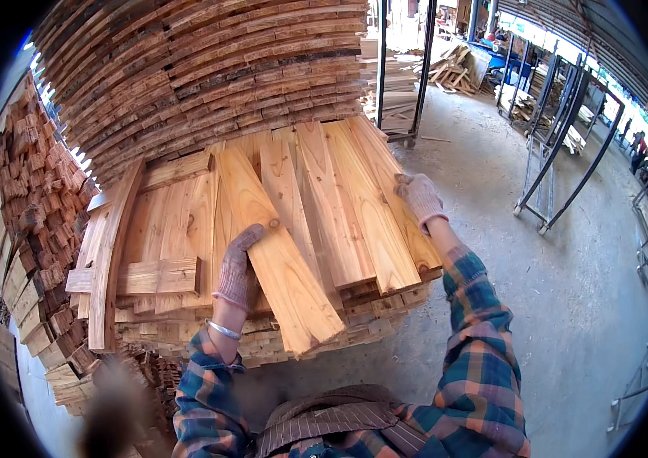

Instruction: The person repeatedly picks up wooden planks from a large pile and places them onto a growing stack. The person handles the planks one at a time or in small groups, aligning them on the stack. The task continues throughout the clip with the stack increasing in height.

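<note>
My left hand [237,267], in a knit glove with a bracelet at the wrist, is closed around the left edge of a loose wooden board [293,286]. Its thumb lies on top, and the fingers underneath are hidden. That board slants across the stack, its near end jutting past the front edge. At the stack's right side, my gloved right hand [421,200] has its fingers curled on the edge of the outermost board [392,195]. Between them several planed boards [337,206] lie side by side, some with knots.
Crossed boards [116,259] lie on the stack's left part. Behind rises a tall pile of rough planks [209,69]; another pile [41,206] stands at the left. Wheeled metal racks [549,179] stand on the concrete floor [484,183] at right. People appear at the far right.
</note>
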{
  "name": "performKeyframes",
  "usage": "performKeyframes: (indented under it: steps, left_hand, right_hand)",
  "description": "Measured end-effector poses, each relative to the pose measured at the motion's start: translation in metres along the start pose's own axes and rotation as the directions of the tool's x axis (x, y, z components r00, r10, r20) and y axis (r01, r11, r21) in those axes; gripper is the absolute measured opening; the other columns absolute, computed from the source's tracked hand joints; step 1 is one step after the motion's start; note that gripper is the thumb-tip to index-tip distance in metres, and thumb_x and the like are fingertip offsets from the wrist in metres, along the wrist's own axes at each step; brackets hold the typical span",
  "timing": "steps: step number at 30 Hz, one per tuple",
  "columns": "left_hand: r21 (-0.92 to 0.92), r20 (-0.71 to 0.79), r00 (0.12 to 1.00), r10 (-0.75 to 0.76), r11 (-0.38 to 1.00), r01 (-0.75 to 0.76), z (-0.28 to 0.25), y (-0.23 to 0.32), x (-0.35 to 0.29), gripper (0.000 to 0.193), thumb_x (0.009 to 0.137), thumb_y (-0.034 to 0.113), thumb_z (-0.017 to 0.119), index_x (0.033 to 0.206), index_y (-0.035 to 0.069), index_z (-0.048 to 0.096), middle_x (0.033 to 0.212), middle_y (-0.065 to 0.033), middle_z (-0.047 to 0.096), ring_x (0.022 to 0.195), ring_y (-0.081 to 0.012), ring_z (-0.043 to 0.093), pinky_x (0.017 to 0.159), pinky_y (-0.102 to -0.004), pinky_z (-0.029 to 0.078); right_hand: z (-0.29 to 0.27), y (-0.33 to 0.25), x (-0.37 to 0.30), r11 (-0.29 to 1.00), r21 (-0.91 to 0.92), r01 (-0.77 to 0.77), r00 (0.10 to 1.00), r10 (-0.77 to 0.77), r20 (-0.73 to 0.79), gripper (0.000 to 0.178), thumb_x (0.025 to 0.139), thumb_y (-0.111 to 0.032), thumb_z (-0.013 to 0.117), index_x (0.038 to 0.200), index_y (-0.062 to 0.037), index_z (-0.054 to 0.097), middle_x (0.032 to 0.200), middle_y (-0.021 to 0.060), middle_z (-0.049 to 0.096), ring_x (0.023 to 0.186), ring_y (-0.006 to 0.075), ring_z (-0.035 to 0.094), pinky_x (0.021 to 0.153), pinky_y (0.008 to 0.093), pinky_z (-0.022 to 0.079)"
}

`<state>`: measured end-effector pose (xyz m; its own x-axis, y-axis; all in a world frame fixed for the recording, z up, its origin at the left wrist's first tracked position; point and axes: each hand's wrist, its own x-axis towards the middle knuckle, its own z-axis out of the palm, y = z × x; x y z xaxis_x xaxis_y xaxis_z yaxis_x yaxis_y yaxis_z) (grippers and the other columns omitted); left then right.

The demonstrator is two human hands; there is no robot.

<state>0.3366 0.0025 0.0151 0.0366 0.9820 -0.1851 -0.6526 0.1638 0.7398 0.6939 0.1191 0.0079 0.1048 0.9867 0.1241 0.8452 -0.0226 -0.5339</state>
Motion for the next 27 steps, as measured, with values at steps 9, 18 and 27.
performKeyframes:
  steps: [9, 18, 27]
  left_hand:
    - [-0.085, 0.07, 0.997, 0.041, 0.996, -0.035, 0.0, 0.001, -0.005, 0.03, 0.089, 0.014, 0.064, 0.116, 0.001, 0.058, 0.111, -0.012, 0.065, 0.103, -0.0265, 0.064, 0.094, -0.0404, 0.053]
    - [-0.238, 0.154, 0.977, -0.148, 0.954, 0.182, -0.014, -0.003, 0.009, 0.038, 0.084, 0.022, 0.072, 0.115, 0.005, 0.059, 0.106, -0.0118, 0.067, 0.09, -0.0253, 0.067, 0.086, -0.0366, 0.057]
    - [-0.123, 0.395, 0.918, -0.033, 0.988, 0.089, -0.001, 0.015, -0.024, 0.025, 0.088, 0.021, 0.065, 0.102, 0.001, 0.06, 0.098, -0.0108, 0.065, 0.089, -0.0223, 0.066, 0.076, -0.0355, 0.058]
  right_hand:
    - [-0.002, -0.035, -0.003, 0.953, -0.291, 0.088, 0.996, -0.092, 0.001, 0.05, 0.088, -0.035, 0.06, 0.132, -0.0118, 0.056, 0.111, 0.0225, 0.065, 0.103, 0.036, 0.064, 0.088, 0.0433, 0.052]
    - [0.045, -0.143, -0.058, 0.761, 0.599, 0.249, 0.912, -0.393, 0.12, 0.045, 0.09, -0.028, 0.063, 0.128, -0.004, 0.059, 0.102, 0.0177, 0.07, 0.096, 0.0248, 0.066, 0.085, 0.0332, 0.051]
    - [-0.053, -0.099, -0.012, 0.919, 0.395, -0.003, 0.988, -0.057, 0.141, 0.035, 0.088, -0.022, 0.065, 0.117, -0.0028, 0.069, 0.09, 0.0166, 0.072, 0.088, 0.025, 0.069, 0.08, 0.0331, 0.053]
